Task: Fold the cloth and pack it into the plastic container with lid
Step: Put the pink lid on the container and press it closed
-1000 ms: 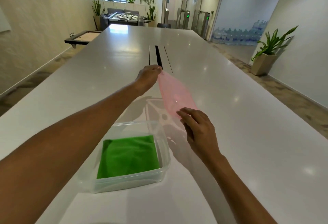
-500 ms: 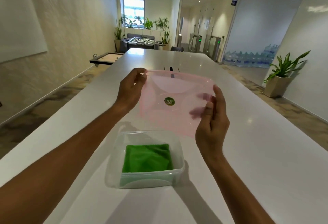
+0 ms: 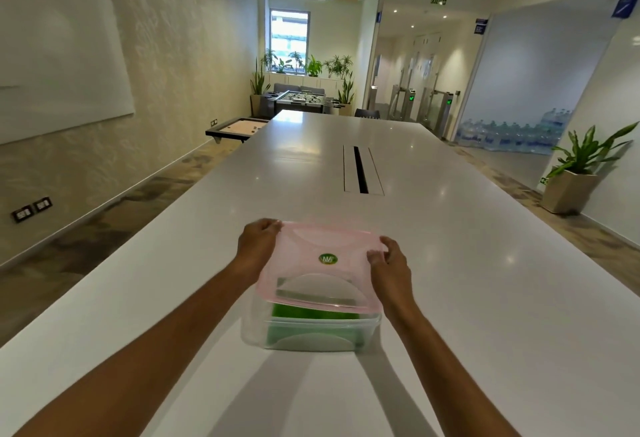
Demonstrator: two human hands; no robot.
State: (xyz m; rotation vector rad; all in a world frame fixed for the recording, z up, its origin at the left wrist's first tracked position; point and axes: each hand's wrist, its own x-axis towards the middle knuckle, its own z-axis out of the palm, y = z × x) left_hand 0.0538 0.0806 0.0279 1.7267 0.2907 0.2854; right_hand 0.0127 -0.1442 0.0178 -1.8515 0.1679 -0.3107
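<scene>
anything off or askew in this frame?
Only the pink lid: it sits tilted over the clear container, near edge not seated, held by the left hand and right hand. The green cloth lies folded inside. No spills or damage visible.

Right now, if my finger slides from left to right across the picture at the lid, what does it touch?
left hand → pink lid with its green sticker → right hand → bare white table

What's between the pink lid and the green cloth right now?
In the head view, only an open gap: the pink lid, held by both hands, sits tilted above the clear container, not yet touching the green cloth.
</scene>
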